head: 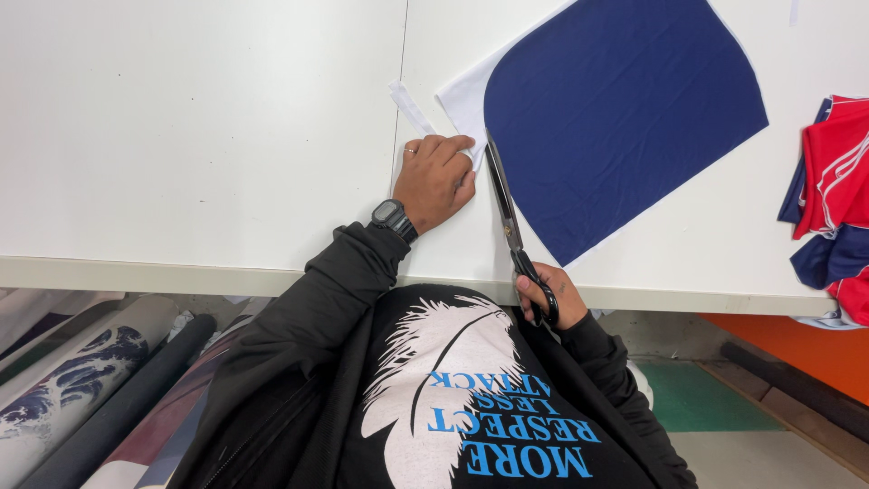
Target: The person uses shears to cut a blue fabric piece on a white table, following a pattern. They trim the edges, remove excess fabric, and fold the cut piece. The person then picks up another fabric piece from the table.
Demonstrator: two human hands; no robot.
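A pair of long black-handled scissors (512, 226) is gripped by the right hand (546, 292), whose fingers are curled shut through the handle loops just past the near edge of the white table (199, 136). The blades are laid along the left edge of a navy fabric panel (615, 109) with a white border, which lies on the table to the right of the scissors. Just left of the blades, the white corner of the fabric is pressed down by the left hand (436, 179), its fingers curled together. A wristwatch (392, 217) is worn below that hand. Red and blue garments (833, 199) are piled well to the right of the scissors.
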